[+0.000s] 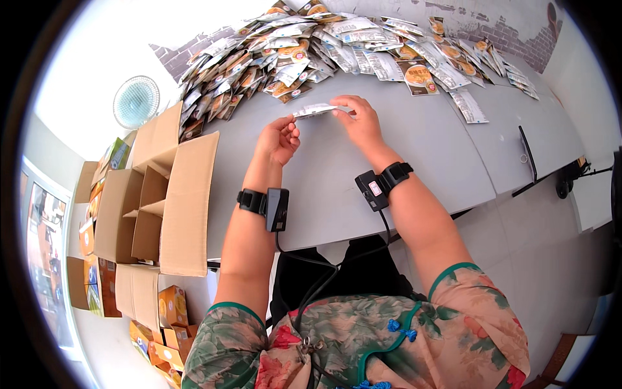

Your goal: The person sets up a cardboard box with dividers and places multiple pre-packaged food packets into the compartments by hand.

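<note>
Between my two hands a flat white printed sachet [315, 110] is held up over the grey table, seen nearly edge-on. My left hand [280, 138] pinches its left end between thumb and fingers, the other fingers curled in. At its right end, my right hand [356, 120] grips it with thumb and fingertips. Beyond my hands lies a big heap of similar sachets [350, 48], some white side up, others showing a brown front with a picture of food in a bowl. Each wrist carries a black strapped device with a cable.
An open cardboard box [184, 201] with dividers stands at the table's left edge, its flaps spread. More cartons and orange boxes [172, 305] are stacked on the left. A fan [136, 102] stands behind them. On the right, a black-edged panel [528, 155] sits by the table's edge.
</note>
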A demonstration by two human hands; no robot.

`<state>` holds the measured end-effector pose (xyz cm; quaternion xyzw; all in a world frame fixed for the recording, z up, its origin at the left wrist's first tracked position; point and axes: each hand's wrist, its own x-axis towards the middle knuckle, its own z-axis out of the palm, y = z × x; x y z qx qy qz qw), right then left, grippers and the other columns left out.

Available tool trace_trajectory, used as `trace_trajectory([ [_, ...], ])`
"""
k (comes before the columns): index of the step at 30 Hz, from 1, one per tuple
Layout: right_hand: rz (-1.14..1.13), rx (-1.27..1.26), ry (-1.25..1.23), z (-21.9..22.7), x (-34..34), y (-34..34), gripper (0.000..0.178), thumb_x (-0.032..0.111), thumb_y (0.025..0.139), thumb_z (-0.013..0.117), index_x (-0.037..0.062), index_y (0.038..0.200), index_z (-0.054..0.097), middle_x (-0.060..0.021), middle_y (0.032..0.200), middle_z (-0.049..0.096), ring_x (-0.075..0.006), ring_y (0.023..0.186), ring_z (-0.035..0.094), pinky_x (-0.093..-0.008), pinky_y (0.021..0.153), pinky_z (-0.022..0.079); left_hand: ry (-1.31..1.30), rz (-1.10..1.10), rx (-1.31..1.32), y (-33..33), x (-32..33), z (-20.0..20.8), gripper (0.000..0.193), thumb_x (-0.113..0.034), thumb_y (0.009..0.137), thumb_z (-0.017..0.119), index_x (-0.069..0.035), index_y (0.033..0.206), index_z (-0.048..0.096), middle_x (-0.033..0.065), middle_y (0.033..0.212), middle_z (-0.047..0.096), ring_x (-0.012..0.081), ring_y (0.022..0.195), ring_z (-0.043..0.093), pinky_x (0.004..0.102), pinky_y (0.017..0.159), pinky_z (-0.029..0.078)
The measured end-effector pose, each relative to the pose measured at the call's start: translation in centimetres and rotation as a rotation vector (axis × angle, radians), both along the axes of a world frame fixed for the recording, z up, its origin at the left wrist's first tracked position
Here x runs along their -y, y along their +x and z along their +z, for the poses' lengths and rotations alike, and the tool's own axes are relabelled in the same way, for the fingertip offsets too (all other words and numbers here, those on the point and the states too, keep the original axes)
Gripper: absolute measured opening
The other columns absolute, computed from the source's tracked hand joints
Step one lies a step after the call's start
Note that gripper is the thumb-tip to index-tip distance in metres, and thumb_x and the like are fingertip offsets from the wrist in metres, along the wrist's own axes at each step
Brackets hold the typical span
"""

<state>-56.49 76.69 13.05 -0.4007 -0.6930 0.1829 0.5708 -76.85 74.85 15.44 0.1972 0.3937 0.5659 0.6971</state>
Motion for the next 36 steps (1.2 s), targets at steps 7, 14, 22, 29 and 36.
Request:
trace_trajectory([
  [7, 0.181, -0.129, 0.060, 1.0, 1.3, -1.2, 0.010, 0.014, 0.082, 0.064, 0.0079, 0.089, 0.066, -0.0036, 0.089, 0.066, -0.0166, 0.079, 0.059, -0.0271, 0.067, 0.048, 0.161, -0.019, -0.126, -1.3, 4.1, 1.0, 0.013, -0.015, 0.087, 0.057, -0.003, 0.081, 0.057, 0.0000, 0.060, 0.054, 0.0105, 0.053, 0.051, 0.0204, 0.045, 0.035],
  [14, 0.325, -0.396, -0.147, 1.8, 2.9, -2.1, 0.012, 0.015, 0.085, 0.063, 0.0027, 0.088, 0.064, 0.0004, 0.078, 0.063, -0.0043, 0.066, 0.053, -0.0195, 0.059, 0.043, 0.682, 0.247, -0.464, -2.1, 4.7, 0.3, 0.015, -0.017, 0.082, 0.066, -0.004, 0.082, 0.059, 0.0007, 0.071, 0.058, 0.0082, 0.063, 0.052, 0.0208, 0.058, 0.040],
  [22, 0.398, -0.416, -0.172, 2.5, 4.3, -2.7, 0.014, 0.015, 0.086, 0.061, 0.0007, 0.089, 0.062, -0.0020, 0.082, 0.063, -0.0053, 0.067, 0.054, -0.0201, 0.061, 0.046, 0.790, 0.161, -0.567, -0.8, 5.6, 0.8, 0.024, -0.004, 0.078, 0.067, -0.001, 0.101, 0.059, 0.0049, 0.093, 0.062, 0.0115, 0.084, 0.055, 0.0250, 0.077, 0.045],
  [29, 0.400, -0.398, -0.157, 2.3, 4.1, -2.7, 0.013, 0.013, 0.087, 0.060, 0.0006, 0.089, 0.062, -0.0029, 0.084, 0.063, -0.0059, 0.070, 0.056, -0.0204, 0.061, 0.047, 0.715, 0.183, -0.566, -0.5, 5.3, 0.3, 0.020, -0.002, 0.079, 0.066, -0.001, 0.098, 0.060, 0.0040, 0.089, 0.062, 0.0097, 0.079, 0.056, 0.0234, 0.074, 0.044],
  [36, 0.403, -0.364, -0.116, 2.3, 4.2, -2.7, 0.013, 0.013, 0.087, 0.060, 0.0008, 0.090, 0.061, -0.0043, 0.088, 0.064, -0.0064, 0.071, 0.056, -0.0198, 0.062, 0.046, 0.719, 0.194, -0.529, -0.5, 5.2, 0.2, 0.013, -0.004, 0.079, 0.067, -0.002, 0.091, 0.063, 0.0045, 0.091, 0.062, 0.0100, 0.079, 0.056, 0.0231, 0.075, 0.044],
])
